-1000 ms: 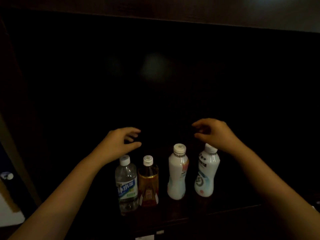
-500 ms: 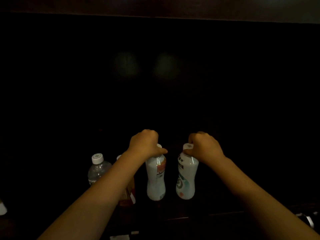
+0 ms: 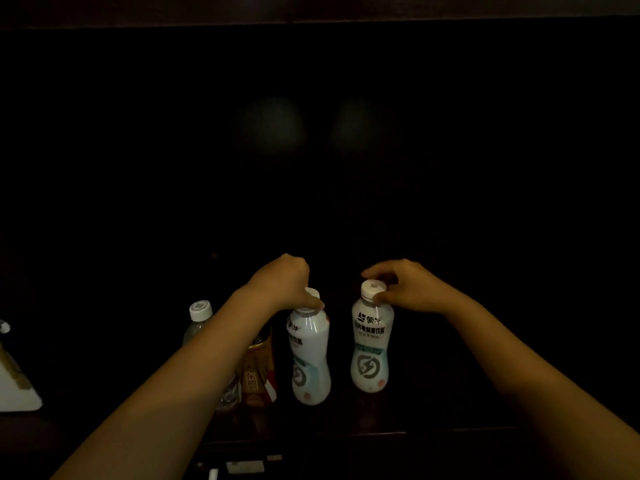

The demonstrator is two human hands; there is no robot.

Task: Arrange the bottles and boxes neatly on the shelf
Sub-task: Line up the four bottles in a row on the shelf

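Note:
Two white drink bottles stand upright on a dark shelf [image 3: 433, 417]. My left hand [image 3: 282, 282] grips the cap of the left white bottle [image 3: 309, 358]. My right hand [image 3: 405, 285] pinches the cap of the right white bottle [image 3: 371, 348]. A gap separates the two bottles. Left of them, my left forearm partly hides an amber tea bottle [image 3: 258, 375] and a clear water bottle [image 3: 198, 322] with a white cap.
The shelf interior behind the bottles is very dark, with two faint reflections on the back wall. A white object [image 3: 17, 389] lies at the far left edge. Small white labels [image 3: 244, 465] show on the shelf's front lip below.
Both hands came down from above the bottles and closed on the caps of the two white bottles. The labels now face more forward, and the gap between the two has widened.

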